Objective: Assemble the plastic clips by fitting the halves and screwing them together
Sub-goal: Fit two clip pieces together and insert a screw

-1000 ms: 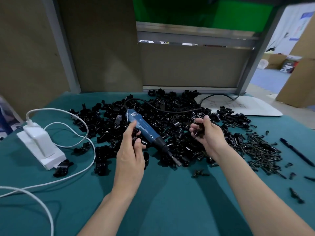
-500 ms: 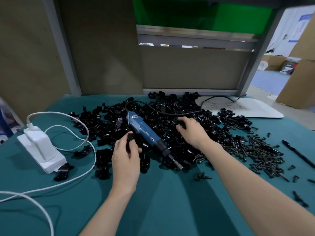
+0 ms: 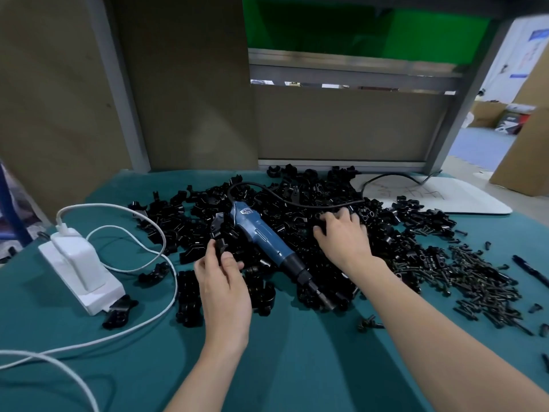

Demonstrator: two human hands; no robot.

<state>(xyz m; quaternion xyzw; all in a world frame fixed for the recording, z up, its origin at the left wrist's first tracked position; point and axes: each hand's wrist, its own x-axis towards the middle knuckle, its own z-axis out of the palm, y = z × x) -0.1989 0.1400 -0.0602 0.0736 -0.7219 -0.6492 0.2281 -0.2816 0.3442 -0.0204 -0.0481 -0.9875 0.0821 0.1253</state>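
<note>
Cable (image 3: 162,245), white and only one, is plugged into one white charger (image 3: 80,269) at the left of the green table cover (image 3: 297,367). Next, one black clip piece (image 3: 218,236) is pinched by the thumb and fingers of the left hand (image 3: 222,289). One blue screwdriver (image 3: 267,242) is laid across the pile of black clip halves (image 3: 300,230), too many to be counted. The right hand (image 3: 344,242) is pressed into the pile with bent fingers; whether a piece is gripped cannot be told. One heap of screws (image 3: 481,281) and one black pen (image 3: 531,270) are seen at the right.

Fingertips of the right hand (image 3: 341,242) are partly buried in the clip halves (image 3: 184,221). The white cable (image 3: 98,205) is cut off at the near left edge, the pen (image 3: 531,271) at the right.
</note>
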